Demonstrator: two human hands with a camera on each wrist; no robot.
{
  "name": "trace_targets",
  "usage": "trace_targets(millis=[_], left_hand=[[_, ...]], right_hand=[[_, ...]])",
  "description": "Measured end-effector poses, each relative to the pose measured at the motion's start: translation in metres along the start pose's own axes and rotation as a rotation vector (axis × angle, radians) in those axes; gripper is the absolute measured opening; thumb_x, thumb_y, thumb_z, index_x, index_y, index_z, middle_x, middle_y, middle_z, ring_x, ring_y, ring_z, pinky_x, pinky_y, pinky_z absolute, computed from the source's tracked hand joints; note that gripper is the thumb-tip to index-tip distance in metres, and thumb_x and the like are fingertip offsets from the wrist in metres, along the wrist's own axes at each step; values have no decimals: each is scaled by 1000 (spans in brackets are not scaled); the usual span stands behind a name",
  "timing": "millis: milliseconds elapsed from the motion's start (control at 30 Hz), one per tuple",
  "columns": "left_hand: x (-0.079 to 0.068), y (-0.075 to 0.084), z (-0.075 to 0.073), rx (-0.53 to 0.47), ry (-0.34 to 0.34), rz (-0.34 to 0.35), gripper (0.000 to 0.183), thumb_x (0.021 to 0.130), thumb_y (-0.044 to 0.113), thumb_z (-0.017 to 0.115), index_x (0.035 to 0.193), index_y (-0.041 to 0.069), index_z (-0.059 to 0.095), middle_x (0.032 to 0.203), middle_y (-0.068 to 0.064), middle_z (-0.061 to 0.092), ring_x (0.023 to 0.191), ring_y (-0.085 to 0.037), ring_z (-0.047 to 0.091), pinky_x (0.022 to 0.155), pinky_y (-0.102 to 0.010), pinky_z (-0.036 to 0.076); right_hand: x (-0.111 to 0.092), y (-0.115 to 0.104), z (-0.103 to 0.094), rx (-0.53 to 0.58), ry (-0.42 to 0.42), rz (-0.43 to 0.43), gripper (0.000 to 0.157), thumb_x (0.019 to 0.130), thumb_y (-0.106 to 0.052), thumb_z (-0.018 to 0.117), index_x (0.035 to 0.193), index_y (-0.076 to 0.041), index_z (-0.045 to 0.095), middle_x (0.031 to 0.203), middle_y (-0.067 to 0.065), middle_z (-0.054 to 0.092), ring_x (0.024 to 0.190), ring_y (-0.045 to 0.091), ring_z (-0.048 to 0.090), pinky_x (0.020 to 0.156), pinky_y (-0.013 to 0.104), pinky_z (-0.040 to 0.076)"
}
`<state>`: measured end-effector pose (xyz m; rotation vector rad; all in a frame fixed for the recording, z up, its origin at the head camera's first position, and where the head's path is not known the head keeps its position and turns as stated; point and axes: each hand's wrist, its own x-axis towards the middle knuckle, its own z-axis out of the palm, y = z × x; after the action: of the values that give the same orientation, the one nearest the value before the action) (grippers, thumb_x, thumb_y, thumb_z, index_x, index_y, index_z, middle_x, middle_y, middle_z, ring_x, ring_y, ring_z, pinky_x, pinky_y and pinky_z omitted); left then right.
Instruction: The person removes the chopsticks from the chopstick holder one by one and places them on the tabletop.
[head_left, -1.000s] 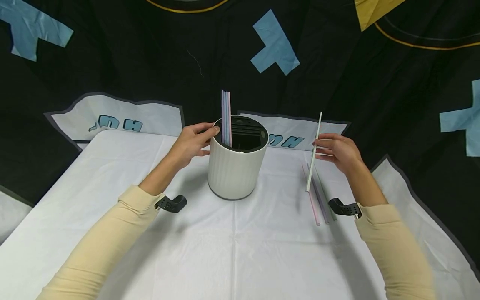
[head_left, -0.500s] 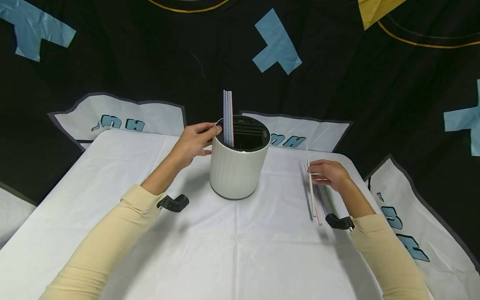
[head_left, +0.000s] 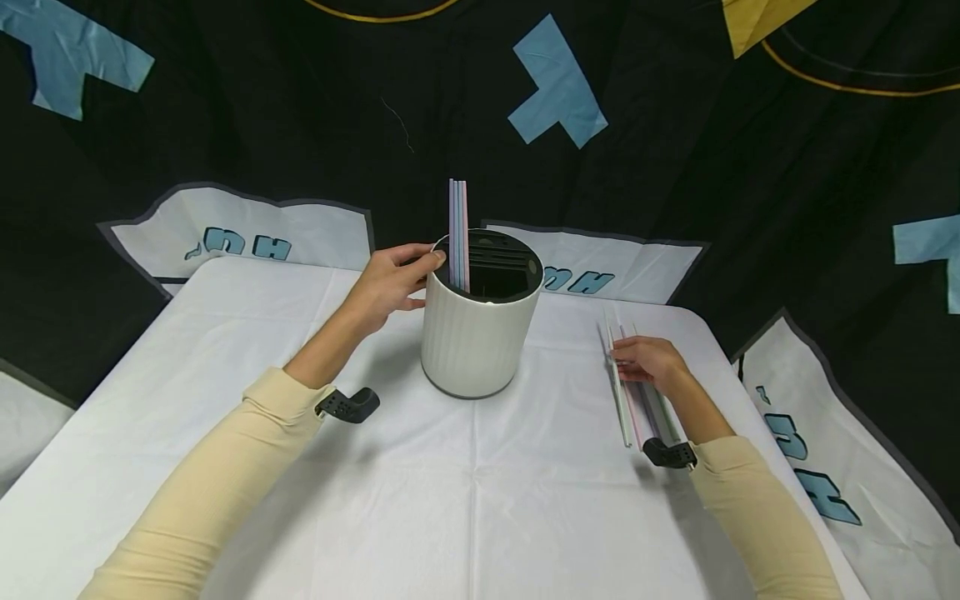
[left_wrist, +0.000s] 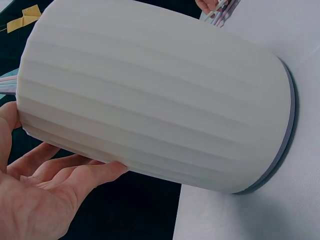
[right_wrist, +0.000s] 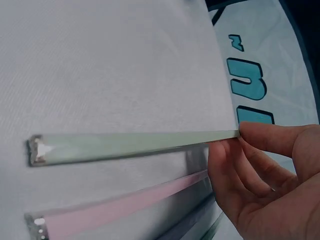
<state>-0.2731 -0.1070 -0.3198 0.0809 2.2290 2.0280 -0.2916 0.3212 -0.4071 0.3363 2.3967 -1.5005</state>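
A ribbed white bin point(head_left: 476, 350) with a black top stands upright on the table. My left hand point(head_left: 393, 279) grips it at the left, thumb at the rim and fingers along the side wall. Several thin pastel sticks point(head_left: 457, 221) stand up out of its opening. At the right, my right hand point(head_left: 647, 360) pinches a long light green stick point(right_wrist: 110, 146) between thumb and fingers, low over the table. Beside that lie a pink stick point(right_wrist: 100, 212), a purple-grey stick point(right_wrist: 187, 220) and another green one, partly hidden behind the hand.
White cloth point(head_left: 472, 517) covers the table. Behind it hangs a black backdrop point(head_left: 300, 108) with blue and yellow patches. The table's right edge point(head_left: 723, 342) runs close past the right hand and the loose sticks.
My right hand has come down toward the table with the light green stick, which went from steeply tilted to lying alongside the other sticks. The left hand keeps its grip on the bin.
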Motion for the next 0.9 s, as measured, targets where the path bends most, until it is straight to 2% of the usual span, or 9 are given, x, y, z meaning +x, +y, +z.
trace_targets(millis=[300, 567, 900], left_hand=[[0, 1, 0, -12, -3, 4, 54, 101, 36, 63, 148, 13, 52, 149, -8, 55, 135, -31, 55, 102, -52, 53], [1, 0, 0, -4, -2, 3, 54, 100, 36, 63, 148, 13, 52, 148, -9, 56, 134, -32, 56, 102, -52, 53], [0, -1, -1, 5, -4, 5, 55, 100, 36, 63, 149, 13, 51, 148, -9, 56, 133, -32, 57, 103, -52, 53]], right_hand=[[1, 6, 1, -66, 15, 13, 48, 98, -13, 65, 138, 10, 52, 86, 0, 68, 71, 10, 66, 72, 24, 61], [-2, 8, 1, -68, 20, 8, 47, 98, -12, 65, 138, 11, 53, 87, 0, 69, 72, 8, 66, 71, 23, 61], [-6, 7, -3, -103, 44, -4, 46, 101, -19, 64, 138, 7, 55, 99, 6, 71, 77, 11, 67, 74, 23, 61]])
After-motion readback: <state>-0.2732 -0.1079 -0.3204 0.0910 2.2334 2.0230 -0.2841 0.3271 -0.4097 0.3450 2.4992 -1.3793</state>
